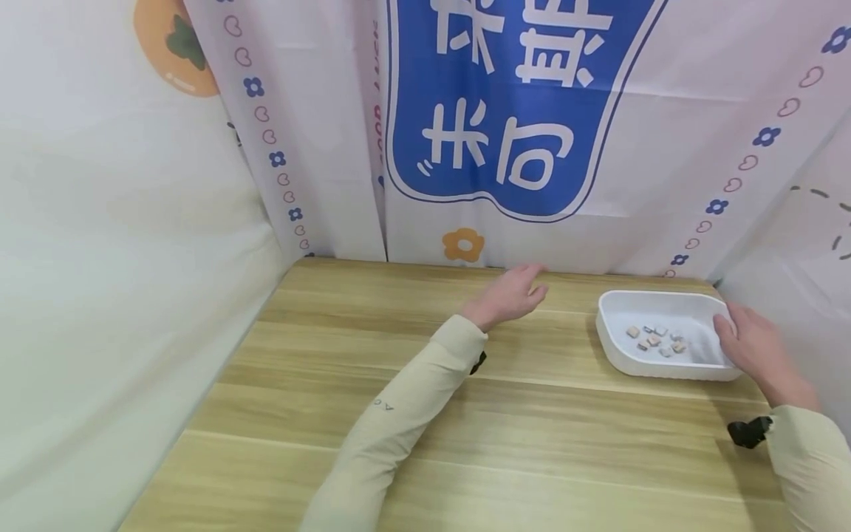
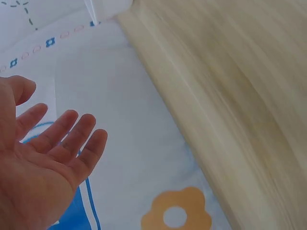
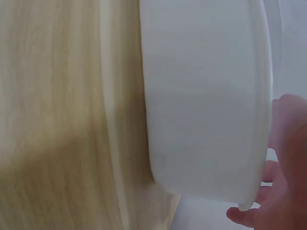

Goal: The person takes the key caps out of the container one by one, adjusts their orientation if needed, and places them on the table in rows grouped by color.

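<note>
A white plastic basin (image 1: 621, 353) stands at the right of the wooden table, with several small light-coloured cubes (image 1: 654, 340) grouped inside it. My right hand (image 1: 761, 347) grips the basin's right end in the head view, thumb over the rim and fingers outside. From the right wrist, the basin's side wall (image 3: 204, 105) fills the middle, and the right hand (image 3: 288, 167) wraps its edge. Near the table's back edge, left of the basin, my left hand (image 1: 508, 295) is held with nothing in it. Its palm and loosely spread fingers show in the left wrist view (image 2: 48, 163).
Behind the wooden table (image 1: 565, 458) hangs a printed cloth (image 1: 332, 148) with a blue sign and an orange flower. White fabric (image 1: 133, 295) borders the left side, and more cloth (image 1: 811, 295) stands close by the right hand. Dark wrist devices (image 1: 750, 432) sit at the cuffs.
</note>
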### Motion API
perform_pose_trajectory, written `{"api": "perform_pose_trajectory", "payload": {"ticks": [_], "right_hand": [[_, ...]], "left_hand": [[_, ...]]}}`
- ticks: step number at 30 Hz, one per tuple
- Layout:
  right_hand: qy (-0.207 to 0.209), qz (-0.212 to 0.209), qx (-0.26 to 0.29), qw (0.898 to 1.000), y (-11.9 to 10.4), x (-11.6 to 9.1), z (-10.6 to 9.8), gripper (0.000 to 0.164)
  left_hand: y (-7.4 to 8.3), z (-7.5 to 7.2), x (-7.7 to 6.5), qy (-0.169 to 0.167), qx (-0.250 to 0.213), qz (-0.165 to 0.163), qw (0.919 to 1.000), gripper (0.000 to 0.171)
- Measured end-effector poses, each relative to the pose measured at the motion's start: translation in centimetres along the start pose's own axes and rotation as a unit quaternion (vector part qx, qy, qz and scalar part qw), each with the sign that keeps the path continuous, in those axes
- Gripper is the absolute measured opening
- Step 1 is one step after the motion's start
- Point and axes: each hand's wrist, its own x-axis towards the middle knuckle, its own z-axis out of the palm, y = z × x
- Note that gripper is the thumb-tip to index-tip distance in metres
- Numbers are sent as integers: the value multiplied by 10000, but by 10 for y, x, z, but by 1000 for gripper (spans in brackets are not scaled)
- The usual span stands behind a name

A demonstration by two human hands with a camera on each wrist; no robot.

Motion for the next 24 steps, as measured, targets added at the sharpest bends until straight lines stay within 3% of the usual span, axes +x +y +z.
{"api": "perform_pose_trajectory", "payload": {"ticks": [6, 13, 24], "right_hand": [[-358, 221, -178, 9990, 4, -4, -2, 75], [-416, 279, -214, 9985, 5, -2, 0, 80], [-477, 272, -348, 9979, 7, 2, 3, 85]], "left_hand": [[13, 11, 5, -102, 51, 82, 9999, 44], [27, 30, 14, -78, 452, 341, 9984, 40], [45, 51, 22, -47, 58, 585, 9983, 37]]}}
